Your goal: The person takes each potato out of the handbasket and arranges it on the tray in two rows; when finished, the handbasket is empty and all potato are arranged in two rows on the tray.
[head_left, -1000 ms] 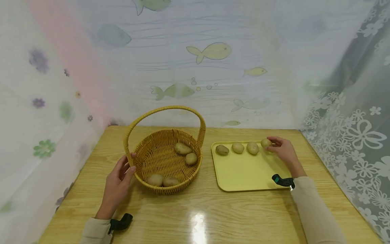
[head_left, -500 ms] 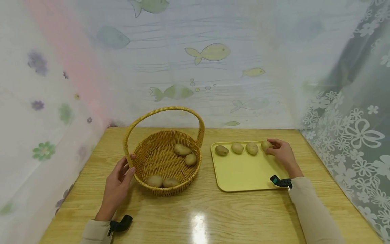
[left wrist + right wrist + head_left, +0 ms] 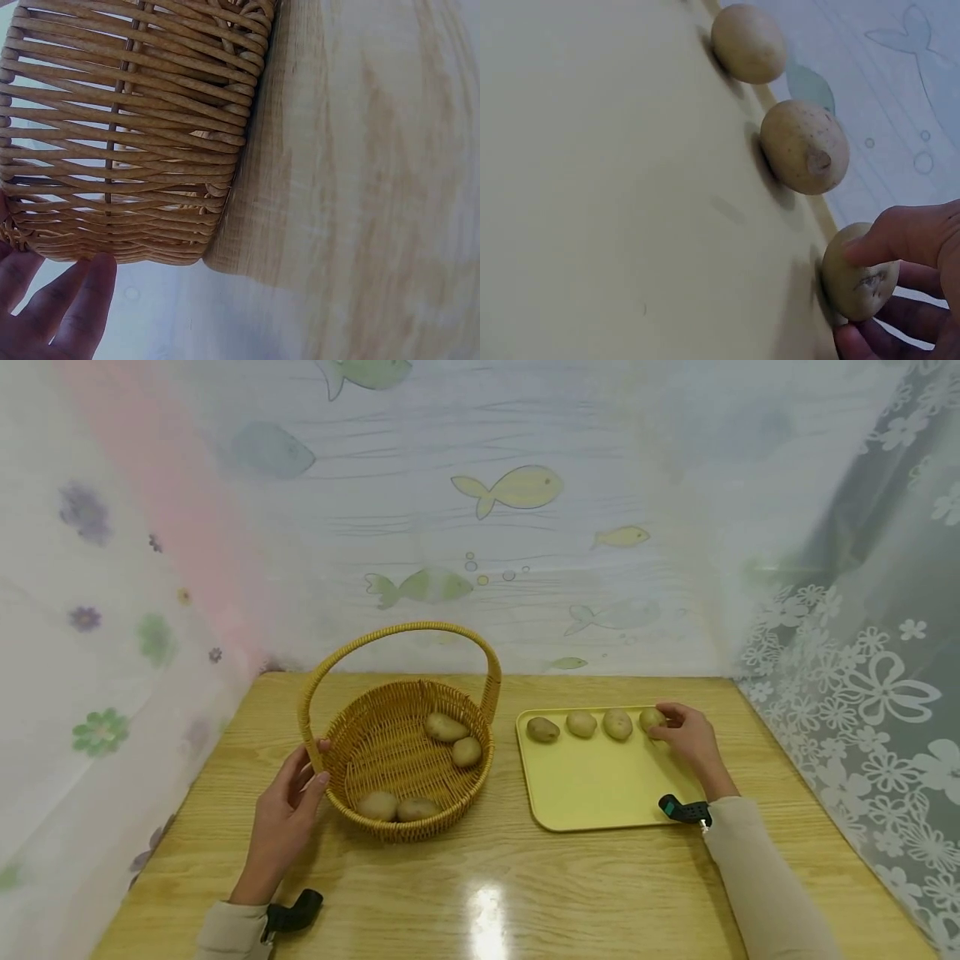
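Your left grip (image 3: 282,821) pinches the basket (image 3: 408,833) beside its handle (image 3: 426,626), likely to steady it; your right grip (image 3: 688,742) pinches the rightmost potato (image 3: 650,721) on the tray (image 3: 592,785)

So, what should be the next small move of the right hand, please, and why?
I would probably let the right hand loosen its grip on the potato and withdraw. That potato seems to sit on the yellow tray, at the end of a row with three other potatoes.
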The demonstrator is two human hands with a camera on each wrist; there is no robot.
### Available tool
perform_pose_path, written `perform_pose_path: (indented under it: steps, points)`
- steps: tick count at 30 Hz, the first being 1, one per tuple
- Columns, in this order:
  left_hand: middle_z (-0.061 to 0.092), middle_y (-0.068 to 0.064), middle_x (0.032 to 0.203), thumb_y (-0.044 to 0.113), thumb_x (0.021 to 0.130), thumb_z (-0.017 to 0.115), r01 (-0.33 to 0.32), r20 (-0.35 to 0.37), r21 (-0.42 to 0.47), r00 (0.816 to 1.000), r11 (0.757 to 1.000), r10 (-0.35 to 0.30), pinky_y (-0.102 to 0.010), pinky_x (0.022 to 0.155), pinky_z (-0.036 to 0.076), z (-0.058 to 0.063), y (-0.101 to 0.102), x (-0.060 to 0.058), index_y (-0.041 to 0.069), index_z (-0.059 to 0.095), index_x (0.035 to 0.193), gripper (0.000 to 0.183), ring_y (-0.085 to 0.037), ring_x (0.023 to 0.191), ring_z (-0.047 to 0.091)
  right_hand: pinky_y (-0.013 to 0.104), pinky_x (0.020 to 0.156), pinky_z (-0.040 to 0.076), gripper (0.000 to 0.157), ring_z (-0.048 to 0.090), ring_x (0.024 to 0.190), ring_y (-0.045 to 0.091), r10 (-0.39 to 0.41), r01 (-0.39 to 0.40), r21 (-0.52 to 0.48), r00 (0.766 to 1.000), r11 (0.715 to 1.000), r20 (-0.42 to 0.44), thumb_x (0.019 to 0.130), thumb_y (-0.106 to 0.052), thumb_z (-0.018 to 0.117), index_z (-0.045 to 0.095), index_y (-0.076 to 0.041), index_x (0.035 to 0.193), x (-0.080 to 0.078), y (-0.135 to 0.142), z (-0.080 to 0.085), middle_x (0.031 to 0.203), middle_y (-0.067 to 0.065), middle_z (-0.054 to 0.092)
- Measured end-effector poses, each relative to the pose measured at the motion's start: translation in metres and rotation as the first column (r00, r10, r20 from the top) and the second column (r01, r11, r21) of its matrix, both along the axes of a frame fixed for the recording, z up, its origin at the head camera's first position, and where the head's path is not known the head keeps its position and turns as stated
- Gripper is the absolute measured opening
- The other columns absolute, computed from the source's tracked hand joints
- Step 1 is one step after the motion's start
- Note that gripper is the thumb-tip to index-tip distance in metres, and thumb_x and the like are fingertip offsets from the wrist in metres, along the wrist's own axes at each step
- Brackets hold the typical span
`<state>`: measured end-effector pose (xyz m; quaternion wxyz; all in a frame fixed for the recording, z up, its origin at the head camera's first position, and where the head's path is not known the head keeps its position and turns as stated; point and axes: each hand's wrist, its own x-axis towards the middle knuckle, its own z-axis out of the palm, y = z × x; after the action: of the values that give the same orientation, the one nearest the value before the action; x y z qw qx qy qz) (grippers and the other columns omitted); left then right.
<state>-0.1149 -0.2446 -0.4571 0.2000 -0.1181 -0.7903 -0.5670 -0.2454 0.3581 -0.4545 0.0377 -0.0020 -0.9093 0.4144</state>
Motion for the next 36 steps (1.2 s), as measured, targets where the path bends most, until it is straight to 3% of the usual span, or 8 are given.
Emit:
perform_pose_path:
  steps: [5, 14, 22, 26, 32, 36]
  points:
    - [0.053, -0.014, 0.152, 0.002, 0.109, 0.054, -0.002, 0.001, 0.002, 1.000, 1.000, 0.002, -0.015, 0.100, 0.048, 0.000, 0.000, 0.000, 0.002, 0.045, 0.156, 0.049, -0.021, 0.140, 0.049, 0.061, 0.101, 0.048, 0.058, 0.051, 0.126, 0.052, 0.004, -0.003, 0.038, 1.000, 0.999, -0.007, 0.098, -0.007, 0.070, 0.047, 0.013, 0.148, 0.002, -0.003, 0.004, 0.146, 0.036, 0.049]
    - [0.052, -0.012, 0.153, 0.004, 0.109, 0.054, -0.010, 0.010, -0.007, 1.000, 1.000, 0.010, -0.014, 0.099, 0.048, -0.001, -0.002, 0.000, 0.005, 0.044, 0.157, 0.049, -0.028, 0.140, 0.049, 0.062, 0.098, 0.050, 0.056, 0.052, 0.126, 0.053, 0.003, 0.000, 0.069, 0.999, 0.998, -0.050, 0.098, -0.009, 0.072, 0.050, 0.013, 0.145, 0.006, -0.004, 0.017, 0.143, 0.035, 0.051]
    - [0.050, -0.010, 0.155, 0.006, 0.109, 0.055, -0.008, 0.014, 0.000, 1.000, 1.000, 0.008, -0.014, 0.096, 0.050, -0.003, -0.001, -0.001, 0.020, 0.042, 0.161, 0.055, -0.031, 0.139, 0.050, 0.063, 0.099, 0.050, 0.048, 0.053, 0.128, 0.048, -0.060, 0.057, -0.027, 0.991, 0.998, -0.117, 0.102, -0.016, 0.069, 0.056, 0.006, 0.144, 0.016, -0.016, 0.041, 0.140, 0.031, 0.056]
    - [0.050, -0.009, 0.156, 0.009, 0.110, 0.056, -0.020, 0.024, -0.018, 0.999, 1.000, 0.021, -0.013, 0.094, 0.050, -0.003, -0.002, -0.001, 0.023, 0.044, 0.160, 0.053, -0.032, 0.139, 0.050, 0.052, 0.100, 0.051, 0.044, 0.058, 0.122, 0.036, -0.034, 0.022, -0.080, 0.987, 0.997, -0.157, 0.105, -0.023, 0.067, 0.061, 0.002, 0.141, 0.020, -0.034, 0.051, 0.134, 0.024, 0.064]
    - [0.047, -0.009, 0.158, 0.008, 0.110, 0.054, 0.015, 0.029, 0.018, 0.999, 1.000, -0.016, -0.014, 0.095, 0.050, -0.004, -0.002, -0.003, 0.023, 0.043, 0.160, 0.054, -0.028, 0.141, 0.048, 0.019, 0.088, 0.052, 0.039, 0.060, 0.112, 0.018, 0.068, -0.098, -0.139, 0.977, 0.986, -0.203, 0.105, -0.020, 0.068, 0.064, 0.002, 0.137, 0.025, -0.062, 0.063, 0.127, 0.022, 0.068]
    - [0.045, -0.009, 0.160, 0.007, 0.111, 0.053, 0.035, 0.033, 0.027, 0.999, 0.999, -0.036, -0.015, 0.096, 0.050, -0.004, -0.003, -0.003, 0.023, 0.042, 0.161, 0.054, -0.026, 0.142, 0.046, 0.018, 0.082, 0.056, 0.038, 0.061, 0.107, 0.011, 0.122, -0.166, -0.195, 0.967, 0.966, -0.222, 0.104, -0.017, 0.068, 0.064, 0.003, 0.136, 0.027, -0.078, 0.070, 0.126, 0.024, 0.068]
